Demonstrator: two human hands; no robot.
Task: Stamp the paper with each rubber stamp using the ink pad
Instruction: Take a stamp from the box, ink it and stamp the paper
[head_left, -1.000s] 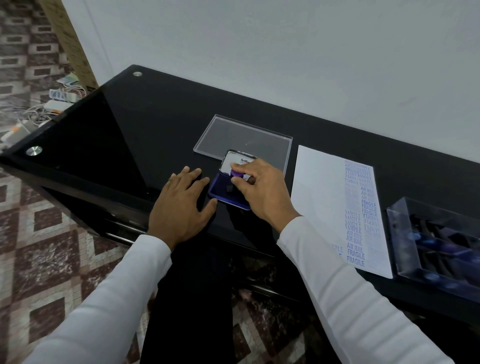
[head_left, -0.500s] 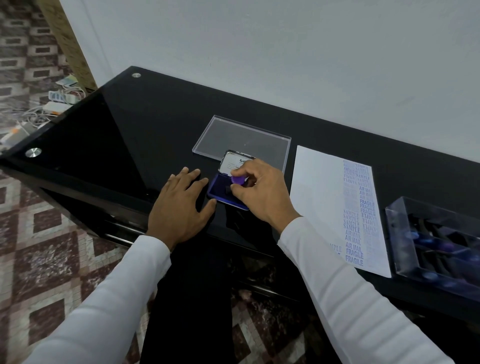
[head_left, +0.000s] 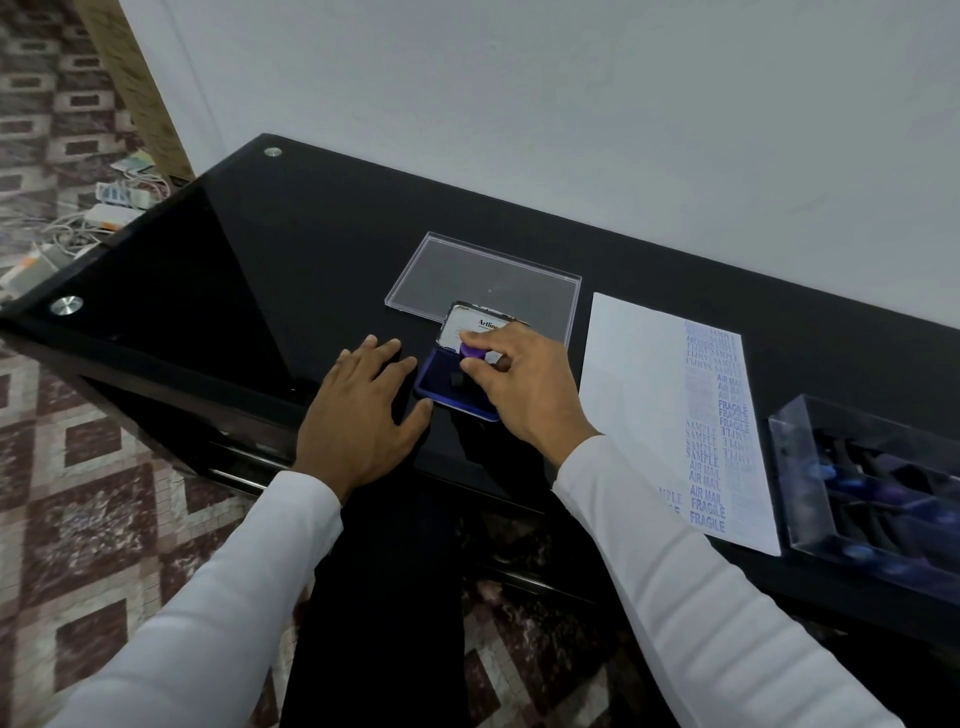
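A blue ink pad (head_left: 440, 383) lies open on the black glass table (head_left: 311, 249), its lid (head_left: 470, 326) tipped back. My right hand (head_left: 522, 387) pinches a rubber stamp with a purple knob (head_left: 471, 351) over the pad; the stamp's dark base (head_left: 456, 381) sits at the pad's surface. My left hand (head_left: 358, 410) rests flat on the table, fingers straight, thumb against the pad's left edge. A white paper (head_left: 639, 395) lies to the right, with blue imprints reading SAMPLE, AIR MAIL and FRAGILE along its right side.
A clear plastic lid (head_left: 483, 275) lies flat behind the ink pad. A clear box (head_left: 872, 483) holding several stamps stands at the right edge. A wall runs behind the table. Cables and power strips (head_left: 104, 208) lie on the tiled floor at left.
My right hand has shifted slightly on the pad and the purple knob shows more above the fingers. The left hand has stayed flat in place.
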